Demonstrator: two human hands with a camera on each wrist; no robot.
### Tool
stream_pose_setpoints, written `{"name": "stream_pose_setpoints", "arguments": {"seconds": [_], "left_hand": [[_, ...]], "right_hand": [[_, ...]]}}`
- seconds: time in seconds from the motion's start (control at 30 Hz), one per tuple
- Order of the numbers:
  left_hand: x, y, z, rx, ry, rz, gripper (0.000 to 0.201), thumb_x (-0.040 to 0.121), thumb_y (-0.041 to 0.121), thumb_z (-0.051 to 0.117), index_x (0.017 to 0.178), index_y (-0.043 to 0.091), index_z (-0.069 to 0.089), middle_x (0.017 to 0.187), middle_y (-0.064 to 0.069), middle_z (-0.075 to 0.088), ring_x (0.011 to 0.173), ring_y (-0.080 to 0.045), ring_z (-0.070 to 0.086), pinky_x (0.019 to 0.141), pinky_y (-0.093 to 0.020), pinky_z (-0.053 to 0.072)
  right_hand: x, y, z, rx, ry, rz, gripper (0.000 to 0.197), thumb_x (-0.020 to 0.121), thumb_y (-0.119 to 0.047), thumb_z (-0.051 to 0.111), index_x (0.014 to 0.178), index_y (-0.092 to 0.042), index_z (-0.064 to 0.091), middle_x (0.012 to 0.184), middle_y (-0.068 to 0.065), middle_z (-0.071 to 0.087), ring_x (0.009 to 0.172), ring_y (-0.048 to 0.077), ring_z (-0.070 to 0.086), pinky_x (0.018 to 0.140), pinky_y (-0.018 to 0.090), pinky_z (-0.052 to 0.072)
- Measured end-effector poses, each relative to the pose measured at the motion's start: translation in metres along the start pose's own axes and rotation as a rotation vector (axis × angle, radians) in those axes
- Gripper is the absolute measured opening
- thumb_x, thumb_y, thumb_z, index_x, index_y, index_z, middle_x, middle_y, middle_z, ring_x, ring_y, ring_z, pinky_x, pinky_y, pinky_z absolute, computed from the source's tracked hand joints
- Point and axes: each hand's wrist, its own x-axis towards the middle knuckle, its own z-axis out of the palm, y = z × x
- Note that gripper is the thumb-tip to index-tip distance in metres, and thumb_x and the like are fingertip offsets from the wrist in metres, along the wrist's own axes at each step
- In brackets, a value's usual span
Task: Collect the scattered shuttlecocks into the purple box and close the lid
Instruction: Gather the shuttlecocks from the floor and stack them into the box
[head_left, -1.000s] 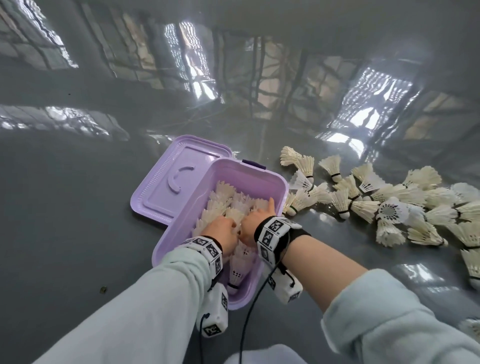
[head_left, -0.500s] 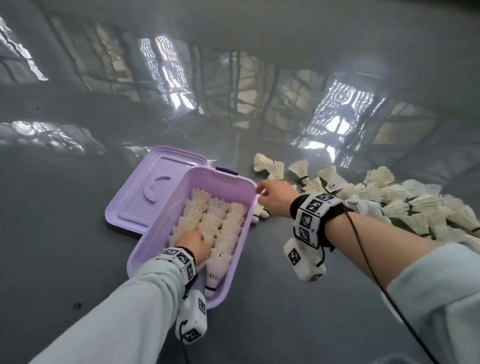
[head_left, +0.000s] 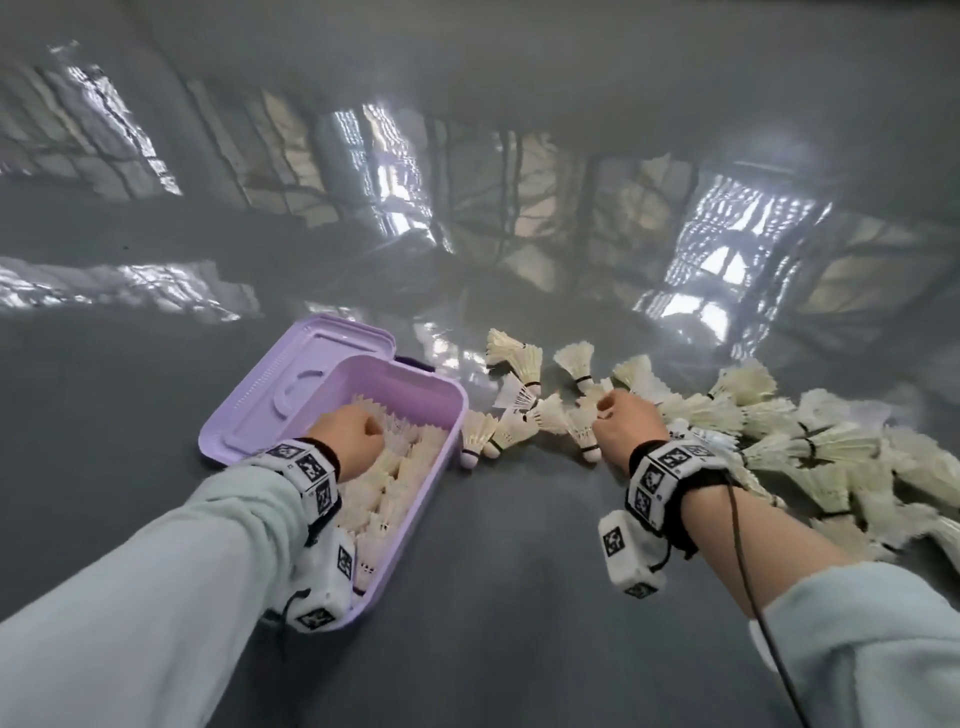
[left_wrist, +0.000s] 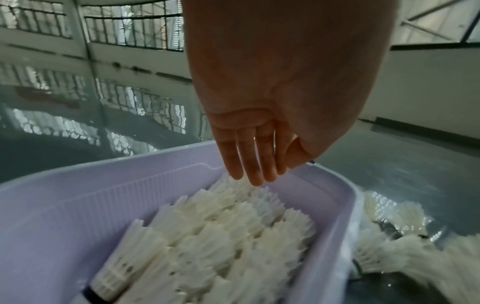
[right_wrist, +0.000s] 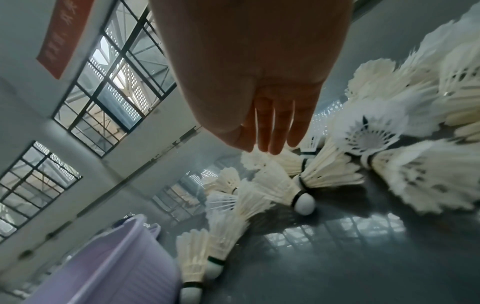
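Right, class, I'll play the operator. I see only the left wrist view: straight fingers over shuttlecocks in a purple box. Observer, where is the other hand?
Observer: The right hand is out over the loose shuttlecocks on the floor, to the right of the purple box.
Operator: Has it picked one up?
Observer: I cannot tell. In the right wrist view its fingers point down onto the feathers, but no grip shows.
Operator: And the lid?
Observer: The lid is open and lies flat on the floor along the box's left side. It is not ready to be closed, because a large pile stretches away to the right.
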Motion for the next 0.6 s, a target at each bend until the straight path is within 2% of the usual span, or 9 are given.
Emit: {"name": "stream_pose_setpoints", "arguments": {"seconds": [0.1,0.2,0.27,0.37,0.5,0.6], "left_hand": [[0.004,0.036,-0.005,-0.034,0.042,-0.009,0.020,0.088,0.013,0.049,0.086,0.018,0.069,0.087,0.001,0.064,0.081,-0.021,0.056,0.075,-0.027,0.045],[0.005,0.078,-0.010,-0.019,0.033,0.000,0.020,0.087,0.014,0.049,0.083,0.016,0.069,0.092,-0.003,0.070,0.092,-0.026,0.062,0.082,-0.033,0.051],[0.008,0.109,-0.012,0.005,0.010,0.025,0.020,0.088,0.014,0.047,0.086,0.013,0.068,0.100,-0.008,0.069,0.098,-0.028,0.062,0.083,-0.031,0.049],[0.019,0.155,-0.002,0.030,0.001,0.068,0.024,0.090,0.017,0.050,0.105,0.013,0.068,0.112,-0.006,0.067,0.105,-0.026,0.061,0.087,-0.030,0.048],[0.037,0.195,0.041,0.019,-0.077,0.136,0.027,0.089,0.021,0.050,0.109,0.017,0.068,0.122,-0.002,0.065,0.109,-0.024,0.060,0.091,-0.026,0.046],[0.050,0.215,0.066,0.041,-0.147,0.202,0.029,0.091,0.024,0.051,0.115,0.018,0.065,0.126,-0.005,0.060,0.113,-0.023,0.057,0.097,-0.027,0.044]], "right_hand": [[0.006,0.030,-0.016,-0.047,-0.022,-0.012,0.035,0.082,-0.008,0.051,0.117,-0.009,0.056,0.117,0.012,0.061,0.111,0.030,0.055,0.090,0.033,0.043],[0.005,0.055,-0.028,-0.024,-0.003,0.026,0.037,0.080,-0.006,0.051,0.116,-0.010,0.057,0.117,0.012,0.062,0.107,0.030,0.058,0.087,0.034,0.046],[0.004,0.070,-0.033,0.034,0.022,0.064,0.035,0.081,-0.007,0.051,0.115,-0.011,0.058,0.116,0.011,0.063,0.105,0.028,0.059,0.086,0.033,0.046],[0.003,0.092,-0.030,0.069,0.046,0.101,0.028,0.085,-0.014,0.052,0.113,-0.010,0.056,0.113,0.011,0.062,0.103,0.029,0.059,0.087,0.034,0.047],[0.011,0.115,-0.019,0.101,0.076,0.191,0.037,0.082,-0.012,0.054,0.118,-0.011,0.050,0.118,0.011,0.059,0.110,0.029,0.055,0.091,0.035,0.045],[0.021,0.117,-0.015,0.088,0.137,0.185,0.031,0.086,-0.026,0.055,0.113,-0.012,0.053,0.117,0.011,0.059,0.108,0.029,0.056,0.091,0.037,0.047]]}}
